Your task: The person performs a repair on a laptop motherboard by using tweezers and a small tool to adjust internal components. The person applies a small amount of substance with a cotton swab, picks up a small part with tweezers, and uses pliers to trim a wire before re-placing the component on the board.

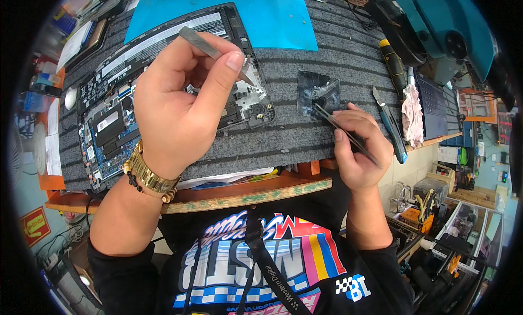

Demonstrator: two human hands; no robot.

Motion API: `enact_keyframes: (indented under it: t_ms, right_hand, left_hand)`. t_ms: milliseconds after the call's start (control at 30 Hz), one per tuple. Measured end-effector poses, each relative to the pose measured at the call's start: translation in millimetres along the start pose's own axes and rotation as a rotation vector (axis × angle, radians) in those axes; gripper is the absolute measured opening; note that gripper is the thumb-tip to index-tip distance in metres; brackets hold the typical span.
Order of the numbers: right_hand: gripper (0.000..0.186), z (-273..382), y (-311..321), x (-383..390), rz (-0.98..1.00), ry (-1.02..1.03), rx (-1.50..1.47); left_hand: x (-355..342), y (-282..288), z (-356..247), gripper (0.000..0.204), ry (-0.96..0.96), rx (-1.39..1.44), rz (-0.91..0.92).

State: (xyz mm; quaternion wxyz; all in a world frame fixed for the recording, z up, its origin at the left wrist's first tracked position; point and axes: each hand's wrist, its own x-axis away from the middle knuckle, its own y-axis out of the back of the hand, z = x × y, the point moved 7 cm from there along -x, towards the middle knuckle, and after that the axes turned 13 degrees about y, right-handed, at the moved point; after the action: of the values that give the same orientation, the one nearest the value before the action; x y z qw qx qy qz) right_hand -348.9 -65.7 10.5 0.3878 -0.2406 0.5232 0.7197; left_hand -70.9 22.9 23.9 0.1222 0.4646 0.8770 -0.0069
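Left fingers (pixel 234 60) grip a metal tool (pixel 199 41) over the laptop (pixel 109 124), right fingers (pixel 357 123) tweezers (pixel 328 117); a slip could scratch it.

this looks like an electronics repair workshop: an opened laptop (pixel 108 125) lies with its battery (pixel 163 36) and blue circuit board (pixel 101 158) bare on a mat-covered surface (pixel 289 143); tweezers (pixel 348 132), a utility knife (pixel 390 124) and a yellow-and-black tool (pixel 393 65) show nearby, and assorted equipment (pixel 427 203) crowds the lower right.
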Motion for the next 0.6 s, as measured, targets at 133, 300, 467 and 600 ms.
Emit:
enact_keyframes:
  t_ms: [133,300,467,600]
  right_hand:
    - [0.011,-12,1,5,-0.086,-0.241,-0.26]
    - [0.009,-7,-2,2,-0.181,-0.295,-0.371]
    - [0.012,5,-11,1,-0.224,-0.302,-0.435]
    - [0.015,22,-25,0,-0.267,-0.388,-0.461]
  left_hand:
    - [2,1,-1,0.01,-0.019,0.009,0.001]
    - [4,6,0,0.013,0.002,-0.06,0.033]
    - [5,6,2,0.017,0.05,-0.107,0.068]
    - [6,7,3,0.017,0.029,-0.086,0.085]
